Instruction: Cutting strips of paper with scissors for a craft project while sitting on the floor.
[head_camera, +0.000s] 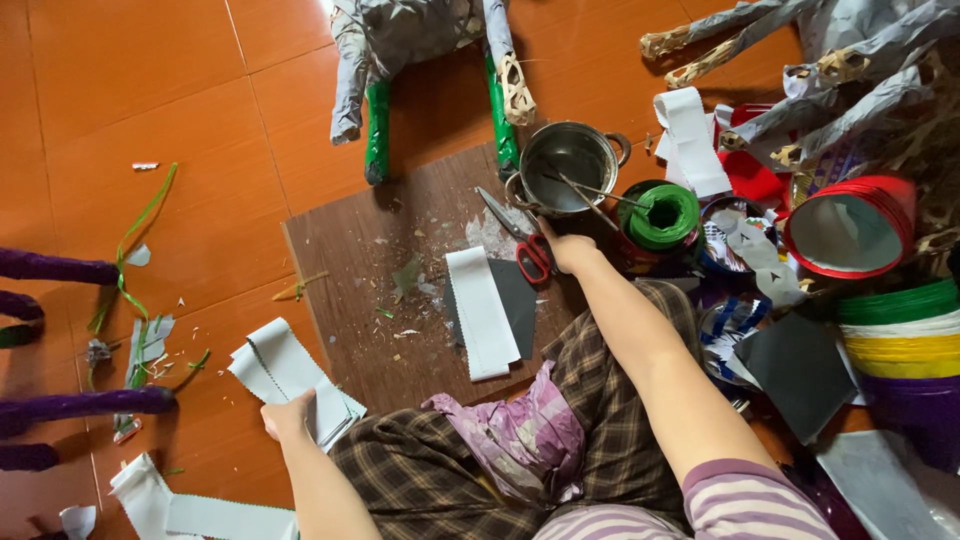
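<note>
Red handles on the scissors, green on the cord spool at three o'clock of them, white with a zigzag edge on the paper stack at eight o'clock, brown plaid on the trousers, orange on the floor tiles.

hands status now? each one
Left hand: resting on the stack of white paper strips, grip unclear.
Right hand: closed on the red-handled scissors.

No signs or screens show. At the right edge, by the red tub, lies what may be printed wrapping or a package in blue, red and yellow, too cluttered and hidden to tell its shape.
</note>
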